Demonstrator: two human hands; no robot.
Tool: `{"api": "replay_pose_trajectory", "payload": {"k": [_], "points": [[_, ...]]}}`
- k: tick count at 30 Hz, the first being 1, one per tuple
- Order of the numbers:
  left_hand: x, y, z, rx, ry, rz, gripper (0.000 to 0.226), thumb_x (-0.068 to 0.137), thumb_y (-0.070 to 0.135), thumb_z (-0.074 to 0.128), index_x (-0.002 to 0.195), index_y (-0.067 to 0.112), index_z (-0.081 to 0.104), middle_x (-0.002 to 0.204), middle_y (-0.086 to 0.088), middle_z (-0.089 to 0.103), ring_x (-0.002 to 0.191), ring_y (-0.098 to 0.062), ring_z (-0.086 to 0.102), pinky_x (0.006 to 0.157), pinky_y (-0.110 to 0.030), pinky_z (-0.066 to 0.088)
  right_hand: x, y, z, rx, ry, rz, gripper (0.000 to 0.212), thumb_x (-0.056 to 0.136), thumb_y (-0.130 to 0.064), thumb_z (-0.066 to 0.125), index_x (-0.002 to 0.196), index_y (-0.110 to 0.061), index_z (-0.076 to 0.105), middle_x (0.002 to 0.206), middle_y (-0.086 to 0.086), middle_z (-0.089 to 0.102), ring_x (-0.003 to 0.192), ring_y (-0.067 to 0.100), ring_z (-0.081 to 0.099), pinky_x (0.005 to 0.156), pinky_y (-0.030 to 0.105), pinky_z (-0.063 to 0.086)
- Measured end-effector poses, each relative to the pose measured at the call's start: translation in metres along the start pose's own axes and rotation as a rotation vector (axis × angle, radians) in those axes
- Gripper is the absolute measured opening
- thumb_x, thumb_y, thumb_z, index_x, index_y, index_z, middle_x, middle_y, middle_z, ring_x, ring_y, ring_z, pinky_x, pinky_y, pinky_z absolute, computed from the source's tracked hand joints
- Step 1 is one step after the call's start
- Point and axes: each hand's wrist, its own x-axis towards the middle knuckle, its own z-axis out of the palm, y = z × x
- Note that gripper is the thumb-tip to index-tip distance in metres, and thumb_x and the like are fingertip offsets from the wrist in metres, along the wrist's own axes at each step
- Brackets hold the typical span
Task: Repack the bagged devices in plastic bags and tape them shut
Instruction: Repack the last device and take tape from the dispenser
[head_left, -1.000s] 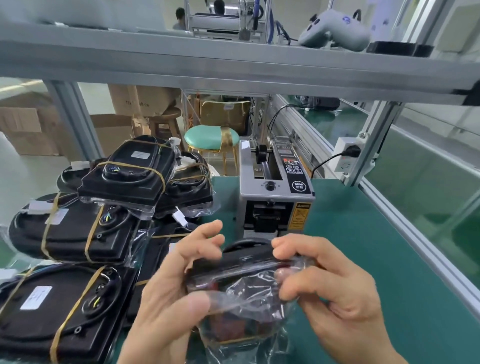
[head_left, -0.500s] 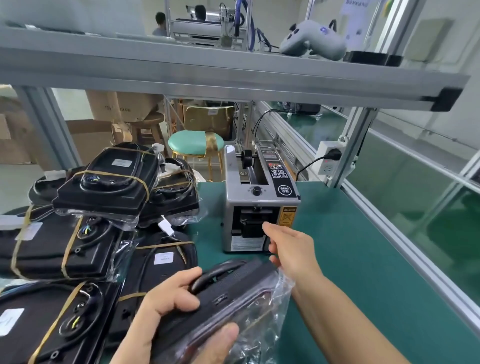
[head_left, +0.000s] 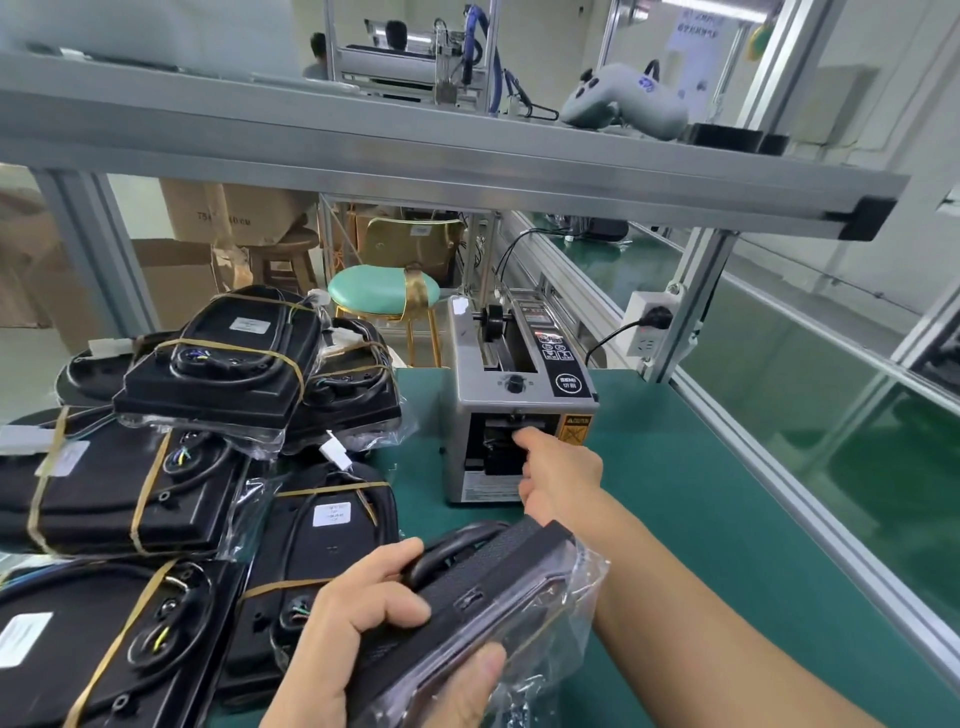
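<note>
- left hand (head_left: 384, 629): near centre; fingers curled over the top and thumb under the near edge of a black device (head_left: 483, 587), grasping it tilted, its far end raised; the device sits inside a clear plastic bag (head_left: 571, 618) whose loose mouth hangs at the right
- right hand (head_left: 558, 478): reaching away to the front slot of the grey tape dispenser (head_left: 514, 410); fingertips at the outlet; whether they pinch tape cannot be told
- green bench mat (head_left: 701, 493): carries the dispenser, which stands just beyond the held device
- pile of bagged devices (head_left: 208, 431): left; black, banded with tan tape, stacked and overlapping; some bear white labels
- power socket (head_left: 649, 332): far right, on the frame post, one black plug in it
</note>
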Motion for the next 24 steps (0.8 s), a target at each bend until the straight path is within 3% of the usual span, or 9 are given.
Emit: {"api": "replay_pose_trajectory", "payload": {"k": [3, 5, 7, 10, 13, 15, 17, 20, 24], "points": [[0.005, -0.001, 0.006, -0.003, 0.057, -0.019, 0.051, 0.057, 0.081, 0.063, 0.079, 0.036, 0.058, 0.111, 0.017, 0.062, 0.089, -0.003, 0.065, 0.083, -0.034, 0.049, 0.0, -0.006, -0.015, 0.0, -0.177, 0.041, 0.037, 0.088, -0.005, 0.06, 0.064, -0.018, 0.036, 0.05, -0.004, 0.026, 0.036, 0.007, 0.018, 0.033, 0.016, 0.017], [0.005, -0.002, 0.012, 0.027, 0.085, 0.004, 0.046, 0.055, 0.075, 0.068, 0.072, 0.034, 0.055, 0.111, 0.023, 0.061, 0.087, 0.001, 0.064, 0.082, -0.024, 0.05, -0.002, -0.017, -0.032, 0.052, -0.311, 0.064, 0.035, 0.092, -0.008, 0.057, 0.064, -0.018, 0.037, 0.047, -0.007, 0.025, 0.036, 0.004, 0.019, 0.035, 0.014, 0.018], [0.004, -0.007, 0.017, 0.052, 0.105, 0.062, 0.042, 0.058, 0.067, 0.071, 0.078, 0.035, 0.052, 0.11, 0.02, 0.061, 0.093, 0.0, 0.063, 0.082, -0.022, 0.049, -0.014, -0.03, -0.052, 0.068, -0.443, 0.041, 0.027, 0.09, -0.012, 0.059, 0.069, -0.018, 0.044, 0.049, -0.008, 0.031, 0.039, 0.003, 0.027, 0.038, 0.012, 0.026], [0.001, -0.01, 0.027, 0.134, 0.097, 0.159, 0.034, 0.064, 0.05, 0.071, 0.085, 0.034, 0.049, 0.115, 0.009, 0.059, 0.101, -0.008, 0.061, 0.08, -0.021, 0.049, -0.04, -0.046, -0.078, -0.111, -0.657, -0.145, 0.019, 0.076, -0.023, 0.068, 0.067, -0.022, 0.052, 0.06, -0.007, 0.042, 0.055, 0.006, 0.042, 0.057, 0.019, 0.037], [0.001, -0.005, 0.036, 0.174, 0.143, 0.213, 0.029, 0.067, 0.043, 0.071, 0.083, 0.025, 0.054, 0.114, 0.005, 0.061, 0.098, -0.011, 0.06, 0.078, -0.014, 0.045, -0.07, -0.055, -0.09, -0.381, -0.794, -0.304, 0.009, 0.07, -0.032, 0.074, 0.072, -0.024, 0.069, 0.084, -0.007, 0.062, 0.083, 0.008, 0.056, 0.083, 0.027, 0.037], [0.001, -0.004, 0.041, 0.251, 0.17, 0.257, 0.028, 0.067, 0.04, 0.071, 0.078, 0.018, 0.059, 0.109, 0.001, 0.063, 0.095, -0.019, 0.058, 0.081, -0.018, 0.043, -0.081, -0.055, -0.094, -0.517, -0.823, -0.355, 0.015, 0.067, -0.034, 0.075, 0.076, -0.023, 0.076, 0.107, -0.018, 0.069, 0.104, -0.004, 0.058, 0.096, 0.026, 0.03], [0.0, -0.004, 0.043, 0.319, 0.213, 0.293, 0.028, 0.065, 0.037, 0.074, 0.072, 0.012, 0.062, 0.101, -0.002, 0.062, 0.09, -0.021, 0.055, 0.08, -0.019, 0.042, -0.086, -0.052, -0.095, -0.588, -0.824, -0.377, 0.01, 0.066, -0.033, 0.078, 0.068, -0.024, 0.075, 0.117, -0.024, 0.063, 0.112, -0.018, 0.05, 0.095, 0.022, 0.028], [-0.001, -0.005, 0.046, 0.33, 0.217, 0.297, 0.026, 0.062, 0.025, 0.082, 0.073, 0.009, 0.065, 0.09, -0.001, 0.057, 0.08, -0.023, 0.056, 0.068, -0.025, 0.045, -0.088, -0.046, -0.093, -0.613, -0.817, -0.373, 0.014, 0.063, -0.033, 0.078, 0.064, -0.02, 0.073, 0.116, -0.025, 0.062, 0.113, -0.024, 0.043, 0.087, 0.016, 0.03], [0.0, -0.004, 0.048, 0.304, 0.23, 0.278, 0.025, 0.061, 0.021, 0.08, 0.076, 0.008, 0.065, 0.088, -0.001, 0.054, 0.078, -0.025, 0.056, 0.066, -0.029, 0.045, -0.09, -0.039, -0.091, -0.625, -0.806, -0.336, 0.012, 0.075, -0.019, 0.074, 0.063, -0.019, 0.074, 0.111, -0.026, 0.064, 0.114, -0.024, 0.041, 0.086, 0.014, 0.029]]}}
